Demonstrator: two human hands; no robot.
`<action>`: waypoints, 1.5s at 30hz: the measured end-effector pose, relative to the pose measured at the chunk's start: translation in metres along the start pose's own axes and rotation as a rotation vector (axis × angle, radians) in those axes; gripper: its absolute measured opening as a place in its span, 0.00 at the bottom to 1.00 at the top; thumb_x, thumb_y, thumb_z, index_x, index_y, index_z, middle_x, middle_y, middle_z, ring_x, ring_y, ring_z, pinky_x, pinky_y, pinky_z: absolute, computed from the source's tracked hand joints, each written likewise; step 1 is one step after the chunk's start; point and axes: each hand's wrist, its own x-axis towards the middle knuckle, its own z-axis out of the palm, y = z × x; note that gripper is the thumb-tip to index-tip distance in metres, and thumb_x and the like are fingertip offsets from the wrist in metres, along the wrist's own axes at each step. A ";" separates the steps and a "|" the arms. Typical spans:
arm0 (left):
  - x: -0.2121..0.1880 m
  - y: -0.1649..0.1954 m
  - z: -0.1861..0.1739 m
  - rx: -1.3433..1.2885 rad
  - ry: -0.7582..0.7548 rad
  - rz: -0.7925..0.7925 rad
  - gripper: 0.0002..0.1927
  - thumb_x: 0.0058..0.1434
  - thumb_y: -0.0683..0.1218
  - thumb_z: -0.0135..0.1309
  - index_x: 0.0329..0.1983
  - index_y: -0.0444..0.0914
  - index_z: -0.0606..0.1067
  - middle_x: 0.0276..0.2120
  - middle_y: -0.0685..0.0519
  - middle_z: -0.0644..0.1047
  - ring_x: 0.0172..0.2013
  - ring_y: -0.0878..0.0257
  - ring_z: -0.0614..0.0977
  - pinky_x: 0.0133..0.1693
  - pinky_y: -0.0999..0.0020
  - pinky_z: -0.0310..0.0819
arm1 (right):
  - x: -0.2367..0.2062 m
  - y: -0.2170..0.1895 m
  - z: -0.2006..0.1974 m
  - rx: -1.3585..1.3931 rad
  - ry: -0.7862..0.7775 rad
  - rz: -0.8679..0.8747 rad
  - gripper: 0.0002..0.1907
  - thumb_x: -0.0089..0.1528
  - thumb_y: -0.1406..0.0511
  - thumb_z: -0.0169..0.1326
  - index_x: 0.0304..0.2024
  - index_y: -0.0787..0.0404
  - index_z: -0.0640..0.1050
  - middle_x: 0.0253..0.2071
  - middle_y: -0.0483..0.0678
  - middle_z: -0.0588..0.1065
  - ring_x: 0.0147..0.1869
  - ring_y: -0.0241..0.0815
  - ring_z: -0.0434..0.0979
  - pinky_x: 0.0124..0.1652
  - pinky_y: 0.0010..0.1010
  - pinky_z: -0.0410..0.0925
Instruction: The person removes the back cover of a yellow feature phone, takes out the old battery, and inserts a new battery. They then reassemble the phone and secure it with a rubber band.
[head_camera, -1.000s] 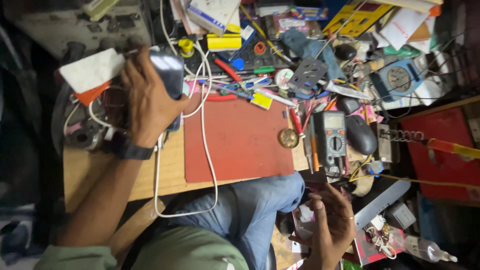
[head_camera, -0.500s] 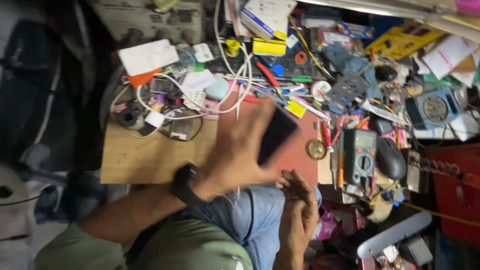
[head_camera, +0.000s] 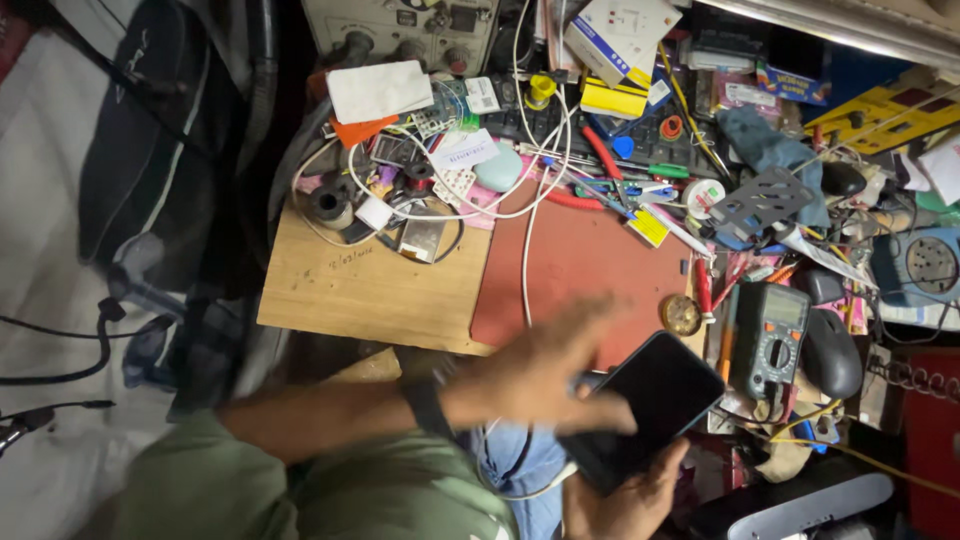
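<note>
Head view looks straight down on your 2 hands, low in the frame over your lap. Your right hand (head_camera: 625, 500) cups a dark phone (head_camera: 645, 405) from beneath, fingers curled up around its lower edge, screen upward and black. Your left hand (head_camera: 540, 375) is blurred; it lies across the phone's left end with the fingers loosely spread, and you cannot tell from this picture how firmly it grips. A black watch (head_camera: 425, 400) sits on that wrist, above a green sleeve (head_camera: 300, 490).

Just beyond the phone, the red mat (head_camera: 590, 265) lies on the wooden bench (head_camera: 370, 285), and a white cable (head_camera: 527, 250) runs down across the mat toward your hands. Just right of the phone stands a multimeter (head_camera: 770, 335) with a black mouse (head_camera: 832, 352) beside it. A small round brass piece (head_camera: 681, 314) rests at the mat's right edge. Farther back, the bench is heaped with coiled wires, screwdrivers, a yellow tape roll (head_camera: 540, 88) and a white box (head_camera: 620, 30).
</note>
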 end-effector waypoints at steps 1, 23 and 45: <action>0.013 -0.009 -0.024 0.094 -0.005 -0.154 0.42 0.57 0.53 0.64 0.70 0.36 0.60 0.60 0.38 0.71 0.53 0.48 0.80 0.55 0.52 0.75 | 0.003 -0.005 0.001 0.011 -0.047 -0.016 0.36 0.70 0.43 0.41 0.74 0.54 0.64 0.65 0.53 0.71 0.62 0.59 0.73 0.55 0.60 0.66; 0.098 -0.088 -0.256 1.051 0.034 -0.085 0.07 0.71 0.45 0.59 0.49 0.41 0.83 0.42 0.44 0.82 0.42 0.47 0.82 0.47 0.53 0.76 | 0.013 -0.032 -0.021 -0.061 -0.047 -0.116 0.39 0.68 0.41 0.41 0.74 0.54 0.64 0.64 0.52 0.71 0.59 0.61 0.74 0.50 0.60 0.68; 0.048 -0.063 -0.269 1.092 0.051 -0.076 0.08 0.67 0.42 0.62 0.48 0.39 0.84 0.40 0.46 0.82 0.37 0.49 0.82 0.42 0.55 0.77 | 0.007 -0.016 -0.030 0.007 -0.129 -0.041 0.40 0.69 0.42 0.41 0.75 0.60 0.62 0.64 0.57 0.70 0.58 0.64 0.74 0.48 0.60 0.69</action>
